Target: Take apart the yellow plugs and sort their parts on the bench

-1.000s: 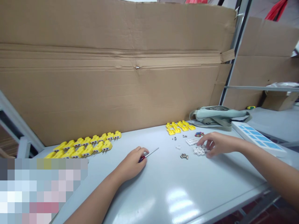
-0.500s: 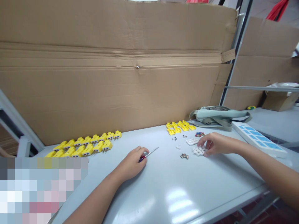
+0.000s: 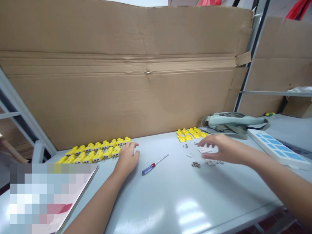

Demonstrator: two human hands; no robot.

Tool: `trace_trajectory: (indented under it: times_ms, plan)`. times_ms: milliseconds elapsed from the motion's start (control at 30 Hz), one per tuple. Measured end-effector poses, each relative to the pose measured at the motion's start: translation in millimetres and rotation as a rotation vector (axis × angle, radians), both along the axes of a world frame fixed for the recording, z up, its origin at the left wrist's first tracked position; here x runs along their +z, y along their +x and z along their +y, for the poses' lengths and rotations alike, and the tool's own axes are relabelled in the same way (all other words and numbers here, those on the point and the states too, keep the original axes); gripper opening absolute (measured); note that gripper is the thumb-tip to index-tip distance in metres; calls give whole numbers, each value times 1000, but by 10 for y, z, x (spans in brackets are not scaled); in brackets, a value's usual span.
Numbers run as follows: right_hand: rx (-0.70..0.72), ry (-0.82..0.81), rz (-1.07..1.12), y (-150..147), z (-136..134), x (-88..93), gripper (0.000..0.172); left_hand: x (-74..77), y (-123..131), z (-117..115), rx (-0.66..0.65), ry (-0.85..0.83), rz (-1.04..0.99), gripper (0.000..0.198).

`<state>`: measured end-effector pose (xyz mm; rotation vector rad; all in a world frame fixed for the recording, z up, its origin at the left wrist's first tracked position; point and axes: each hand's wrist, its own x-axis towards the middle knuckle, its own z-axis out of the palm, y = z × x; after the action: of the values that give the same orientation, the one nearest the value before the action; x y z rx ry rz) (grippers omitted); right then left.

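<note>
My left hand [image 3: 128, 158] hovers over or rests near the right end of two rows of yellow plugs [image 3: 89, 156], fingers apart and nothing held. To its right a screwdriver [image 3: 148, 169] with a purple and red handle lies on the table, tip pointing up and right. My right hand [image 3: 220, 148] is open above white plastic parts [image 3: 211, 162] and a white strip of small parts [image 3: 204, 149], partly covering them. Just left of these sits a small heap of metal pieces [image 3: 196, 165]. Yellow plug shells [image 3: 188, 137] stand farther back.
A grey-green bag [image 3: 226, 122] lies at the back right, beside a white case with blue panels [image 3: 280, 149]. Cardboard [image 3: 126, 97] walls off the back of the table. A partly blurred-out sheet [image 3: 80, 191] lies at the front left.
My left hand has let go of the screwdriver and moved left toward the yellow plugs. My right hand has opened and lifted off the white parts. The view has shifted slightly.
</note>
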<state>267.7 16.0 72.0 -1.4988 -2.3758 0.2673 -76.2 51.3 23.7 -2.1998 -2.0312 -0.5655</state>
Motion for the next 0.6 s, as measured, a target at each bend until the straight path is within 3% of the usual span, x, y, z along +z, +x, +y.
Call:
trace_trajectory:
  times_ms: [67,167,300,433,600]
  plan:
    - [202,54,51,-434,-81,-5,31,6,-64,102,65,26,48,41]
    - [473,285,-37,-1134,-120,-172,31,6,-129,279,57,39,139,43]
    - [454,517,-166,-1754,-14,-514,31,20,-227,508,61,11,198,41]
    - [465,566,-204,-1888,48,-654,19,76,-313,612,-11,-13,215,33]
    - [654,624,-140,-1672,-65,-436,22,123,-294,545,-83,-39,115,35]
